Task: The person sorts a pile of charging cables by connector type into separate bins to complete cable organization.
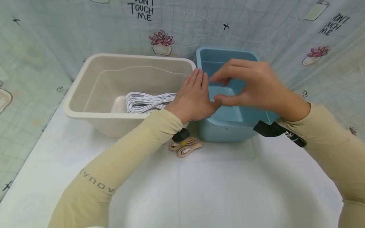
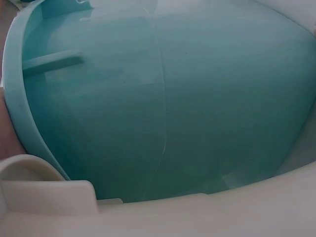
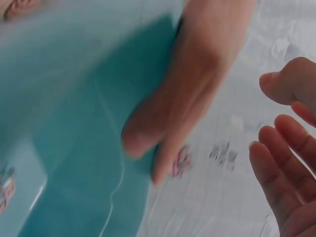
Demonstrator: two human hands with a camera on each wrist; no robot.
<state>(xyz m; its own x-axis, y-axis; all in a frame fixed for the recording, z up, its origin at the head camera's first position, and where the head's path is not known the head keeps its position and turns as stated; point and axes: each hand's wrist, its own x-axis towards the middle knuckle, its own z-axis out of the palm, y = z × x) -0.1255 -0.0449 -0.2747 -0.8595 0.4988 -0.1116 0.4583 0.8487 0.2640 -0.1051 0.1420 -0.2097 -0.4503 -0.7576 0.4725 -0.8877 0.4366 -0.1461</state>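
Observation:
My left hand (image 1: 196, 98) lies with straight fingers over the meeting rims of a beige bin (image 1: 128, 116) and a blue bin (image 1: 228, 125). Above the blue bin hovers my right hand (image 1: 251, 82), its thumb and fingers apart and nothing between them. Its parted fingers (image 3: 276, 173) also show in the right wrist view, with the left hand (image 3: 182, 89) nearby. Inside the beige bin lies a coiled white cable bundle (image 1: 148, 101), partly hidden by the left hand. Something coiled and brownish (image 3: 6, 190) shows at the blue bin's lower left in the right wrist view.
Two small coiled tan cables (image 1: 186, 147) with white plugs lie on the white-covered table (image 1: 176, 190) in front of the bins. A patterned sheet (image 1: 114, 28) hangs behind and at both sides. The two bins stand side by side, touching or nearly so.

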